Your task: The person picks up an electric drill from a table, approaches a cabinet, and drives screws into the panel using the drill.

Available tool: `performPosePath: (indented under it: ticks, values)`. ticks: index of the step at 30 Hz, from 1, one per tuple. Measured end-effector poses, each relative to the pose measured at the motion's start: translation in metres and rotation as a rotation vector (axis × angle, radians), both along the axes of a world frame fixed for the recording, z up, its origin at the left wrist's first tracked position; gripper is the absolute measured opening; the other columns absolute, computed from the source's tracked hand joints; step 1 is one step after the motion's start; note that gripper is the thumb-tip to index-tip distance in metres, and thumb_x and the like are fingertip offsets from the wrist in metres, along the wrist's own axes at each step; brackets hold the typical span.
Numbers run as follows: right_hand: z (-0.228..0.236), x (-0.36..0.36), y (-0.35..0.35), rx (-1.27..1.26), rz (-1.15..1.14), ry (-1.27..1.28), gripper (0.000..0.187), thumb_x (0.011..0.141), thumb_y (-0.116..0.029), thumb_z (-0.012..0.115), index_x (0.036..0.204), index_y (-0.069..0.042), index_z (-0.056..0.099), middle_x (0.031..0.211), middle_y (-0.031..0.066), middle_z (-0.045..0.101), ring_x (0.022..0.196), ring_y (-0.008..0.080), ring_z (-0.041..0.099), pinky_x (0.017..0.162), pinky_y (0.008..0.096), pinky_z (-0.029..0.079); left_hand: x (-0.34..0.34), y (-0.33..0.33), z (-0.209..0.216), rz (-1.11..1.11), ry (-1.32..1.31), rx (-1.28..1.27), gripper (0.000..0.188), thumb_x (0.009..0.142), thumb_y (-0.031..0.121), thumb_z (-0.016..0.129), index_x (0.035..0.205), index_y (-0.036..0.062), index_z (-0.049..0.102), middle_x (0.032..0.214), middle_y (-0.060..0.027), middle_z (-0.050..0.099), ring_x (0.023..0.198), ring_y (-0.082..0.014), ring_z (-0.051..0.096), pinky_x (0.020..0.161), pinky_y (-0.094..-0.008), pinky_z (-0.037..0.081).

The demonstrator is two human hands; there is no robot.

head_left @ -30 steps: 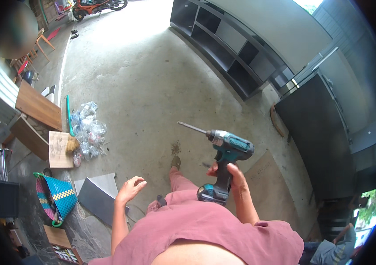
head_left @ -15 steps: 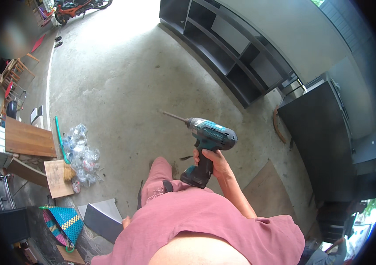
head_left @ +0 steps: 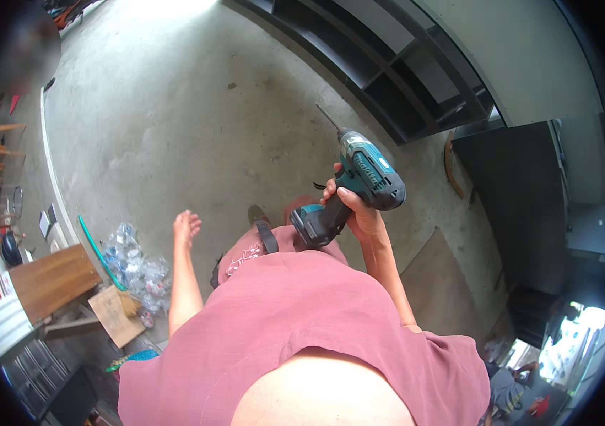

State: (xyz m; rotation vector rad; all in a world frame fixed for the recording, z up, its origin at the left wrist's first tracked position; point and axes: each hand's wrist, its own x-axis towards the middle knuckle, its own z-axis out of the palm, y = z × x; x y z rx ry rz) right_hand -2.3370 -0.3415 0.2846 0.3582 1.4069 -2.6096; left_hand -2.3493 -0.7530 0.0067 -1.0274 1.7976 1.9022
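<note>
My right hand [head_left: 360,213] is wrapped around the black grip of a teal and black cordless impact driver [head_left: 373,170]. A long thin driver bit [head_left: 328,116] sticks out of its nose, tilted up and to the left toward the far side. The battery end hangs close to my thigh. Off to the left, my left hand [head_left: 186,227] is held out over the concrete floor with nothing in it, its fingers loosely bent and apart. Nearest to that hand is a heap of clear plastic bags [head_left: 139,266] on the floor.
A dark shelving unit [head_left: 385,71] stands at the far right, with a dark grey cabinet [head_left: 508,184] nearer. A brown flat board [head_left: 441,284] lies right of me. At left are a green-handled broom [head_left: 96,248] and a wooden panel [head_left: 53,280]. Another person [head_left: 508,390] is at lower right.
My view has shifted. The impact driver has swung so its bit points farther away, and has moved right and up. My left arm has come out from beside my body into view.
</note>
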Motion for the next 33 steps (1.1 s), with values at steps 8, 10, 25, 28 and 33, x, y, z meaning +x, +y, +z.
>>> performPosePath:
  ticks: [8,10,25,28,33]
  values:
    - [-0.035,-0.153,0.071,0.072,-0.114,0.014,0.048,0.074,-0.013,0.066,0.116,-0.007,0.042,0.083,0.0057,0.056,0.077,0.0164,0.056,0.076,0.0308,0.046,-0.181,0.007,-0.041,-0.026,-0.134,-0.208,0.031,0.091,0.034,0.045,0.104,0.0063,0.05,0.093,-0.0107,0.061,0.075,-0.021,0.061,0.061,-0.034,0.05]
    - [-0.044,-0.177,0.091,0.174,-0.115,-0.08,0.046,0.074,-0.012,0.066,0.115,-0.006,0.045,0.083,0.0047,0.056,0.076,0.0154,0.056,0.075,0.0302,0.045,-0.165,0.017,-0.076,-0.022,-0.252,-0.231,0.028,0.092,0.032,0.043,0.09,0.0053,0.051,0.076,-0.008,0.059,0.06,-0.0205,0.059,0.047,-0.034,0.047]
    - [-0.03,-0.476,0.347,1.129,-0.318,-0.135,0.048,0.076,-0.009,0.061,0.121,-0.004,0.046,0.105,0.0175,0.06,0.1,0.0301,0.057,0.084,0.0328,0.043,-0.437,0.332,-0.034,-0.713,0.033,-0.349,0.037,0.087,0.032,0.047,0.099,-0.001,0.058,0.095,-0.0176,0.062,0.089,-0.0279,0.061,0.074,-0.0386,0.048]
    - [-0.037,-0.508,0.393,1.296,-0.333,-0.13,0.051,0.076,-0.012,0.062,0.124,-0.004,0.044,0.111,0.0171,0.057,0.105,0.032,0.055,0.086,0.0348,0.043,-0.505,0.365,-0.033,-0.315,-0.242,-0.058,0.039,0.088,0.032,0.047,0.11,0.0,0.051,0.104,-0.0172,0.06,0.086,-0.0279,0.061,0.072,-0.037,0.049]
    - [-0.027,-0.553,0.451,1.677,-0.338,-0.207,0.057,0.073,-0.012,0.065,0.125,-0.004,0.043,0.112,0.0159,0.054,0.105,0.0314,0.053,0.085,0.0379,0.045,-0.595,0.386,-0.063,-0.353,-0.311,-0.102,0.041,0.089,0.03,0.046,0.116,-0.0009,0.045,0.108,-0.0174,0.058,0.083,-0.0285,0.062,0.066,-0.0361,0.05]
